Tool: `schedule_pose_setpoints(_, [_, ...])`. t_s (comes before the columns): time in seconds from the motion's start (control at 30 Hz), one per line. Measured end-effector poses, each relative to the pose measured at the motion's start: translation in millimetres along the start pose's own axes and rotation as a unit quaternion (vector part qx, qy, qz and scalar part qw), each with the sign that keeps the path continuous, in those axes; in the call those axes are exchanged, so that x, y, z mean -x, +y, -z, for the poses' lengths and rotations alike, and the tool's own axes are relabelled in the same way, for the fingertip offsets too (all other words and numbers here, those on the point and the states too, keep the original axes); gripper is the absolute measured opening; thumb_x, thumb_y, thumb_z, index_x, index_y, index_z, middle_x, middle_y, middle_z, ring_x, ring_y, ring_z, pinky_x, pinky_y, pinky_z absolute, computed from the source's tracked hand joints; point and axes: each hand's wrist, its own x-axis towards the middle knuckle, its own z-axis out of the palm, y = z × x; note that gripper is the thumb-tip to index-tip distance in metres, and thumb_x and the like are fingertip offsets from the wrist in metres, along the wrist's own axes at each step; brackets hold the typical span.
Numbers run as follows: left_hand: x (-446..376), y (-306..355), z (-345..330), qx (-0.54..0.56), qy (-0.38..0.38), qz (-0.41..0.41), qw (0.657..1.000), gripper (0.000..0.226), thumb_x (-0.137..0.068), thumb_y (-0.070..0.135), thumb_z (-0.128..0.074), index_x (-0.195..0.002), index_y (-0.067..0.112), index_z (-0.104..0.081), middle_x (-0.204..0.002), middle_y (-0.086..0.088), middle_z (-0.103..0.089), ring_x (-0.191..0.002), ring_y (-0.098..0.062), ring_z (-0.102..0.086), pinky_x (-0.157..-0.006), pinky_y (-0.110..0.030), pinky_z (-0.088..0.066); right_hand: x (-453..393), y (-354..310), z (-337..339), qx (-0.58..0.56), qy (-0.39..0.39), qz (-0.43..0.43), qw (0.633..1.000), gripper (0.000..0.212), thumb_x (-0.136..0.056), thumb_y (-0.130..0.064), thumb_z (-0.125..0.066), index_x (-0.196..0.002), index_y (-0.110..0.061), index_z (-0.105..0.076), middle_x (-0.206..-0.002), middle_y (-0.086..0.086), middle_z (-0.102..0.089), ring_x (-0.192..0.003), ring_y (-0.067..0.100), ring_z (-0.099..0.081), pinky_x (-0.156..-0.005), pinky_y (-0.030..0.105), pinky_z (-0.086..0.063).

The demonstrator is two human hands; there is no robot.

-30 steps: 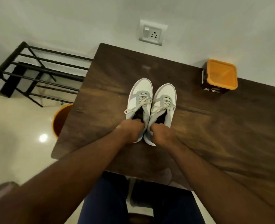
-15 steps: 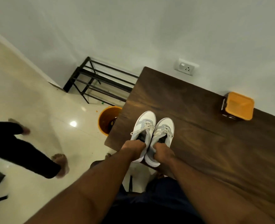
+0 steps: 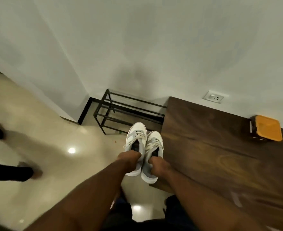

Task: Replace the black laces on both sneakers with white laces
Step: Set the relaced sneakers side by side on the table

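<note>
Two white-and-grey sneakers with white laces hang side by side in the air, just left of the wooden table's (image 3: 220,147) left edge. My left hand (image 3: 129,160) grips the heel collar of the left sneaker (image 3: 135,135), fingers curled into its opening. The right sneaker (image 3: 155,140) is held the same way at its heel by my right hand (image 3: 159,167). Both sneakers point away from me, toes toward the wall. No black laces show.
A black metal shoe rack (image 3: 125,112) stands against the wall beyond the sneakers. An orange-lidded container (image 3: 267,127) sits on the table's far right. Another person's legs and feet (image 3: 12,170) are on the shiny floor at the left. A wall socket (image 3: 213,97) is above the table.
Both hands have lifted the sneakers off the table and carried them left, past its edge and over the floor. The camera has swung left and up. The other person's feet have shifted.
</note>
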Motion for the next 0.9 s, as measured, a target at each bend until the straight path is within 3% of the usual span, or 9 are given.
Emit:
schedule_pose_setpoints(0.2, [-51.8, -64.3, 45.4, -0.014, 0.012, -0.004, 1.0, 0.04, -0.094, 0.033, -0.057, -0.13, 0.018, -0.052, -0.132, -0.007, -0.056, -0.119, -0.031, -0.056, -0.098, -0.037, -0.047, -71.7, -43.3, 26.3, -0.011, 0.026, 0.01, 1.0, 0.037, -0.098, -0.023, -0.05, -0.132, -0.01, -0.049, -0.137, 0.01, -0.051, -0.125, 0.027, -0.049, -0.097, 0.033, -0.041])
schedule_pose_setpoints(0.47, [-202.3, -111.8, 51.9, -0.03, 0.035, -0.016, 0.999, 0.03, -0.097, 0.022, -0.051, -0.126, 0.016, -0.052, -0.129, -0.01, -0.057, -0.116, -0.031, -0.057, -0.091, -0.039, -0.047, -223.1, -16.0, 40.1, -0.024, 0.044, -0.016, 0.999, 0.035, -0.1, -0.02, -0.045, -0.133, -0.009, -0.05, -0.136, 0.012, -0.053, -0.125, 0.027, -0.05, -0.104, 0.037, -0.04])
schedule_pose_setpoints(0.63, [-290.2, -140.5, 34.4, -0.028, 0.053, -0.015, 0.998, 0.029, -0.096, 0.017, -0.053, -0.125, 0.017, -0.051, -0.126, -0.008, -0.059, -0.113, -0.03, -0.059, -0.087, -0.039, -0.048, -297.5, 4.5, 36.2, 0.03, 0.077, -0.027, 0.996, 0.03, -0.094, -0.012, -0.052, -0.123, -0.013, -0.056, -0.124, 0.012, -0.057, -0.111, 0.031, -0.058, -0.093, 0.041, -0.05])
schedule_pose_setpoints(0.9, [-355.8, -164.5, 14.5, -0.035, 0.113, -0.019, 0.993, 0.032, -0.093, 0.009, -0.056, -0.123, 0.018, -0.052, -0.12, -0.009, -0.06, -0.107, -0.027, -0.059, -0.087, -0.04, -0.05, -350.3, 16.9, 36.3, 0.125, 0.156, -0.008, 0.98, 0.03, -0.09, -0.002, -0.051, -0.116, -0.014, -0.058, -0.113, 0.009, -0.06, -0.106, 0.025, -0.056, -0.092, 0.038, -0.047])
